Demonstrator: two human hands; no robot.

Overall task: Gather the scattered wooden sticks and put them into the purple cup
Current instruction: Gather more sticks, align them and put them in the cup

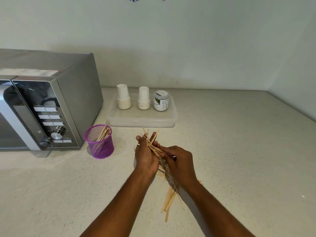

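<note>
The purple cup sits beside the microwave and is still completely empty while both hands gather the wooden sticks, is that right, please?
Not quite. The purple cup does sit beside the microwave, but it is not empty: the head view shows several sticks leaning inside it. The left hand and right hand are indeed gathering the wooden sticks.

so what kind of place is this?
Probably an office kitchenette or break room: a silver microwave oven on a pale speckled counter, and two stacks of white paper cups on a clear plastic lidded box.
</note>
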